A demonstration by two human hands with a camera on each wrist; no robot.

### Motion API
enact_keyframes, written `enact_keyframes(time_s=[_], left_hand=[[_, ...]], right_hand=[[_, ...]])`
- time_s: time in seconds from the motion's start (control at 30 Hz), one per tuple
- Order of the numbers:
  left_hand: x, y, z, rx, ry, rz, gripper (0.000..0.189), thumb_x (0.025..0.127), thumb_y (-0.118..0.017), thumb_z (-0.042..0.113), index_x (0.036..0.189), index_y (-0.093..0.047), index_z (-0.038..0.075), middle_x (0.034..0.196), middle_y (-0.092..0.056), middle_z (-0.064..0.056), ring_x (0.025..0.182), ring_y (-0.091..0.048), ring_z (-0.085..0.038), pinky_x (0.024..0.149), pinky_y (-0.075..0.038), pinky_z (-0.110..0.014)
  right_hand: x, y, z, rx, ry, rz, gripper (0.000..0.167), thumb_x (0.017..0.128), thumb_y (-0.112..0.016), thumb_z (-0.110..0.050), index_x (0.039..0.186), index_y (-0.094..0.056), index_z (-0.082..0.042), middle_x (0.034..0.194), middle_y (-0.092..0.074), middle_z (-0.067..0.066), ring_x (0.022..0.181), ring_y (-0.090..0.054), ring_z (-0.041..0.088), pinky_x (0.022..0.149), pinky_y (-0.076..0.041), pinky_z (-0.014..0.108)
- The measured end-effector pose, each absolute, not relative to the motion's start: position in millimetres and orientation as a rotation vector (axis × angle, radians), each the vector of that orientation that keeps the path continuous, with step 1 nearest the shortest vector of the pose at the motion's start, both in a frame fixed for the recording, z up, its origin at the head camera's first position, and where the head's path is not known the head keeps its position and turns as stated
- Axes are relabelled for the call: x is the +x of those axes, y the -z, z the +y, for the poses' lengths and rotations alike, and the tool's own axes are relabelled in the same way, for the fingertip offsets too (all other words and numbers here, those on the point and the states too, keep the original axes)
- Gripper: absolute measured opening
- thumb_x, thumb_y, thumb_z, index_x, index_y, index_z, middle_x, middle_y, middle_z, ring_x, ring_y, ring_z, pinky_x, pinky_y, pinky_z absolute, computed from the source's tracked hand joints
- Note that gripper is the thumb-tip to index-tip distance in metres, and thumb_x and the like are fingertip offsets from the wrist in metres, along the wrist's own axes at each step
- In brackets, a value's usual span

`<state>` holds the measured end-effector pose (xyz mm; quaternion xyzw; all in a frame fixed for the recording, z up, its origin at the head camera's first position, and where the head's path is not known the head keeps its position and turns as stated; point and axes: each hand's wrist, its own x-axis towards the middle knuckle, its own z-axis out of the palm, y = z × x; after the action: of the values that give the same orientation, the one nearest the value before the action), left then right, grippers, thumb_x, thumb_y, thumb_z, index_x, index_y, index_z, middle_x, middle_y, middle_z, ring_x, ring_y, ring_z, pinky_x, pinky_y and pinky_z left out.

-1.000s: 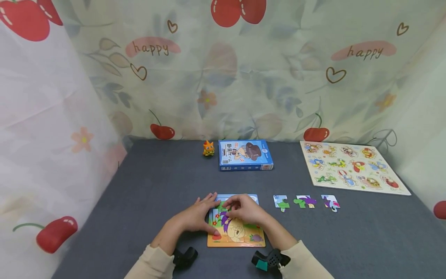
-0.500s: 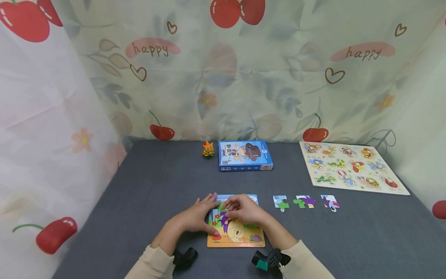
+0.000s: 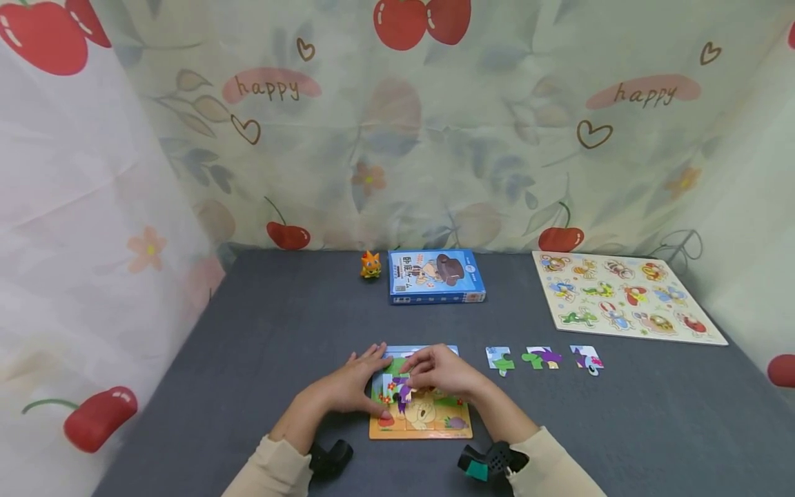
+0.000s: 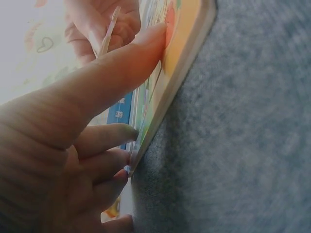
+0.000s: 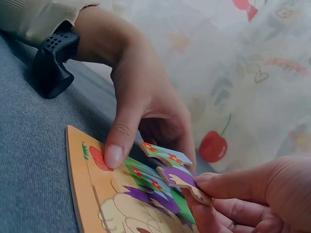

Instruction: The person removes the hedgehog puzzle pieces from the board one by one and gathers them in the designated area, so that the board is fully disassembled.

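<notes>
My right hand (image 3: 444, 369) pinches a jigsaw piece (image 5: 180, 175) with red flowers and purple on it, between thumb and fingertips. The piece is tilted and raised over the puzzle board (image 3: 422, 435), which has an orange near edge and a pale cartoon animal. A matching picture of flowers and purple shows printed on the board beneath it. My left hand (image 3: 350, 383) is spread along the board's left side, its thumb (image 4: 121, 65) pressing beside the red fruit picture. Its other fingertips touch the far left edge. The right hand hides part of the board's upper right.
Right of the board lie three loose jigsaw pieces, a blue-green one (image 3: 499, 359), a green-purple one (image 3: 543, 357) and a purple one (image 3: 586, 359). Behind stand a blue box (image 3: 437, 276) and a small orange figure (image 3: 370, 265). A white insect puzzle board (image 3: 627, 297) lies back right.
The right hand has shifted slightly right, and the piece it pinches has come up off the board and tilted. The left hand has stayed in place.
</notes>
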<state>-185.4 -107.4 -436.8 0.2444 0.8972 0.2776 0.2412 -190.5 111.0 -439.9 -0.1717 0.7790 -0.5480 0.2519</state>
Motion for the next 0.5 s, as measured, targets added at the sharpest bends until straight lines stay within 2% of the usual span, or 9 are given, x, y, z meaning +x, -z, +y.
enact_keyframes(time_s=[0.3, 0.5], left_hand=[[-185, 439, -108, 0.679, -0.755, 2.467, 0.089, 0.073, -0.076, 0.044, 0.145, -0.034, 0.011, 0.157, -0.013, -0.009, 0.146, -0.004, -0.027, 0.115, -0.004, -0.055], [-186, 439, -106, 0.674, -0.736, 2.478, 0.089, 0.073, -0.076, 0.045, 0.144, -0.035, 0.011, 0.157, -0.014, -0.009, 0.146, -0.005, -0.027, 0.115, -0.004, -0.056]], right_hand=[[-191, 436, 128, -0.406, 1.545, 2.107, 0.027, 0.085, -0.067, -0.013, 0.105, -0.064, 0.005, 0.081, -0.071, 0.007, 0.069, -0.065, 0.012, 0.068, -0.056, 0.032], [-189, 432, 145, -0.412, 1.551, 2.133, 0.026, 0.085, -0.067, -0.012, 0.103, -0.063, 0.007, 0.080, -0.070, 0.010, 0.069, -0.064, 0.012, 0.069, -0.056, 0.034]])
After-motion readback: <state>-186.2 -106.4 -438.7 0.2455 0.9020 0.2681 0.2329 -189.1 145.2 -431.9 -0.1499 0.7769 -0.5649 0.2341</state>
